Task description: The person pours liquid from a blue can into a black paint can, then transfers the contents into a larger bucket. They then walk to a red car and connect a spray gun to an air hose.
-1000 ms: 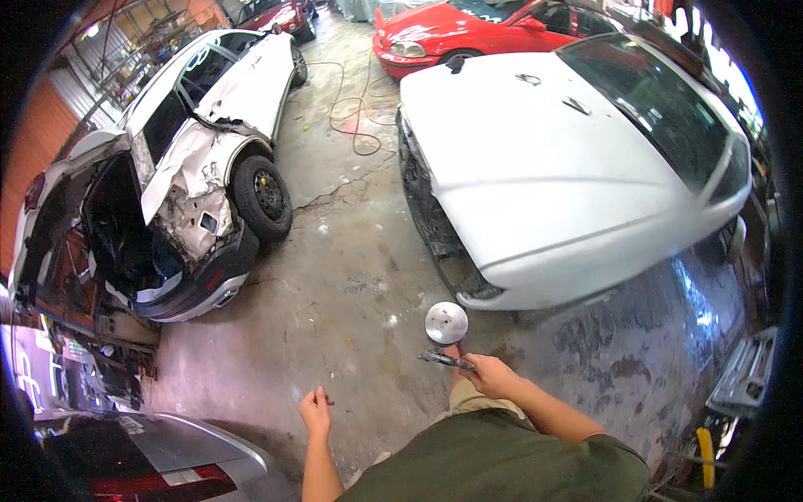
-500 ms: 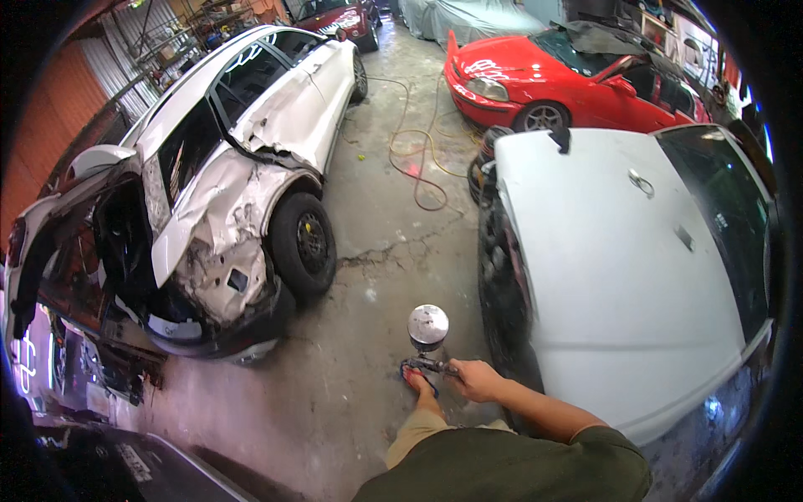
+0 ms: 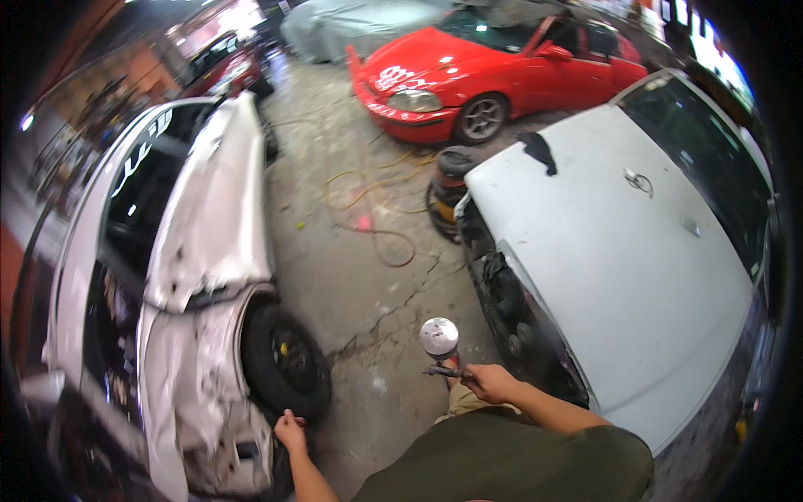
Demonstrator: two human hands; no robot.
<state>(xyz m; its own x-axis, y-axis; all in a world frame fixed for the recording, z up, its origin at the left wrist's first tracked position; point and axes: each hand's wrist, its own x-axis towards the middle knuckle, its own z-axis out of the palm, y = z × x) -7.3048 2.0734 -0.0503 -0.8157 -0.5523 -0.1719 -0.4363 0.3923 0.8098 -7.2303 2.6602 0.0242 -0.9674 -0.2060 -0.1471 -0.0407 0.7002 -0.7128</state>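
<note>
My right hand (image 3: 488,383) is closed round the handle of a spray gun (image 3: 445,370), held in front of my body with its round metal cup (image 3: 439,338) upright on top. My left hand (image 3: 290,432) is raised at the lower left, its fingers curled. A small reddish bit shows at the fingertips, too small to make out. Just beyond that hand is the black wheel (image 3: 286,360) of a white car (image 3: 209,217) with a crumpled rear side. To my right lies the pale, matt hood (image 3: 619,243) of another car, apart from the spray gun.
A yellow and red hose (image 3: 400,261) loops across the cracked floor ahead. Stacked tyres (image 3: 447,188) stand by the pale car's front corner. On its hood lie a black cloth (image 3: 539,152) and a small ring-shaped thing (image 3: 639,182). A red car (image 3: 502,84) stands farther back.
My left hand has come into view at the lower left. The view has turned, and I am closer to the damaged white car's wheel. The spray gun stays in my right hand.
</note>
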